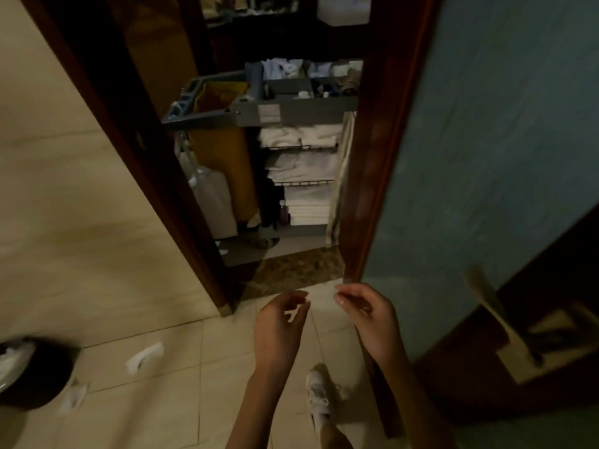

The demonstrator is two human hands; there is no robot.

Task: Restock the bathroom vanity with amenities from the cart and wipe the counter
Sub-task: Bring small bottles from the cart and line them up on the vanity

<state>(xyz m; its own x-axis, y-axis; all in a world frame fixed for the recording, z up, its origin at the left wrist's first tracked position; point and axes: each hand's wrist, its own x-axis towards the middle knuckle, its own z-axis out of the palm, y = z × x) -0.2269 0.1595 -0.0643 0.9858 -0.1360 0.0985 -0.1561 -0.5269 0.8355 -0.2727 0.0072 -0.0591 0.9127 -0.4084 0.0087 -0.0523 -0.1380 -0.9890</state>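
Cart (259, 111) is seen through the doorway, upper centre of frame. White towels (304, 163) are stacked on its shelves. A yellow bag (223, 150) is hung at its left end, and small amenities (304, 94) are packed on top. Left hand (278, 328) and right hand (369, 319) are raised side by side at lower centre, apart from each other and from the cart. Fingers of both are loosely curled; nothing is held. Black bin (32, 374) is noted at lower left, with white scraps (144, 358) near it on the tiles.
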